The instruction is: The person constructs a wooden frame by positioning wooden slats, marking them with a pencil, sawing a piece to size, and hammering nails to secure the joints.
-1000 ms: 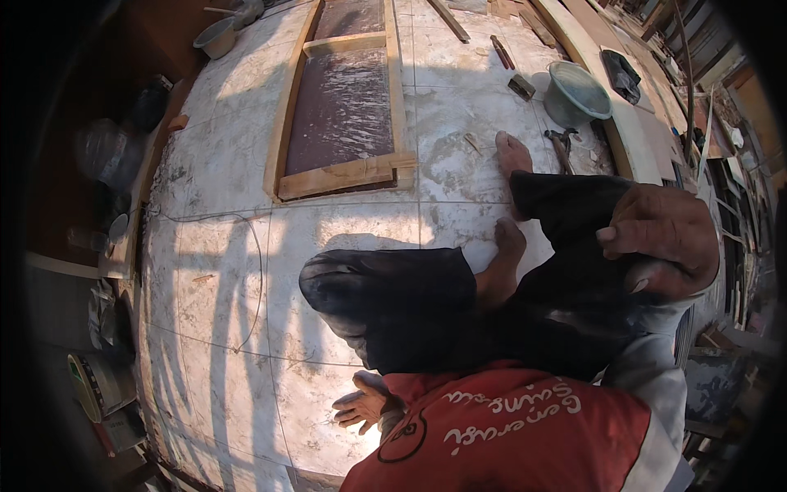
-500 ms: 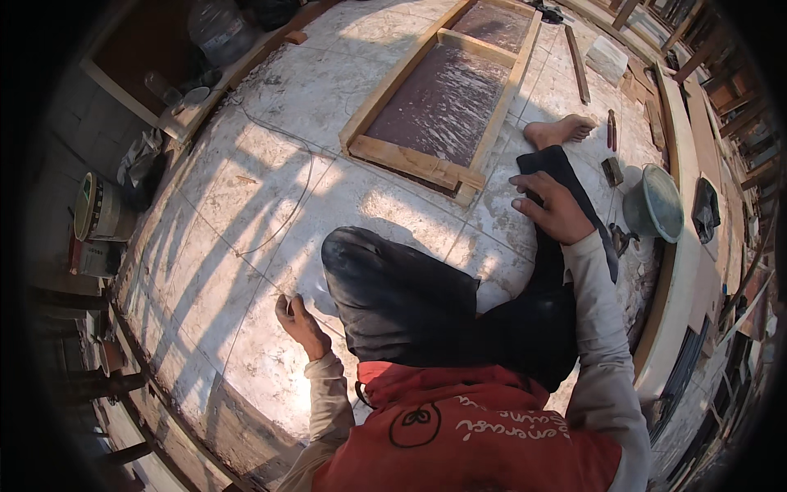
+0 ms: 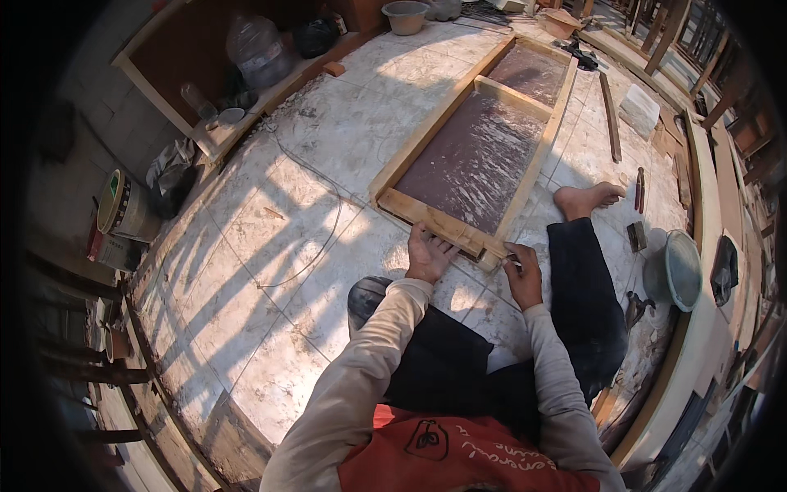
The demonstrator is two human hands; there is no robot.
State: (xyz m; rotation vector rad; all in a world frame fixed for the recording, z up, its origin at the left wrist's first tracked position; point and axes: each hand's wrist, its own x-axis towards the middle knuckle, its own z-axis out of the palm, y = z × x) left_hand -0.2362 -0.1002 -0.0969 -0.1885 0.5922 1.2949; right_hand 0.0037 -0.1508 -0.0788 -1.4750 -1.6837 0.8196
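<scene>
L hand [image 3: 428, 256] at ctr of frame, at near rail of the wooden frame [image 3: 414, 166]; fingers partly extended along the rail's near edge, thumb up by the wood; can't tell if it's actually gripping; R hand [image 3: 525, 279] just right of ctr, by the rail's right-hand corner, fingers curled in; can't tell if they're closed on anything, too small to see; wooden frame runs from ctr to upper right of pic, flat on the pale tiled floor [image 3: 246, 328], w/ a crossbar & a purplish panel [image 3: 467, 156] inside, white streaks on it; thin wire [image 3: 334, 234] curves over tiles left of ctr; bare foot [image 3: 584, 199] right of the wooden frame; red-handled tool [image 3: 639, 193], small block [image 3: 636, 237] & greenish tub [image 3: 684, 269] at mid right, dark-headed tool [image 3: 635, 308] just below-left of tub; wood strip [image 3: 611, 119] & whitish slab [image 3: 639, 111] upper right; bucket [image 3: 135, 209] mid left; clear jug [image 3: 258, 53] upper left, next to a black bag [image 3: 316, 38]; basin [image 3: 406, 18] top ctr.
</scene>
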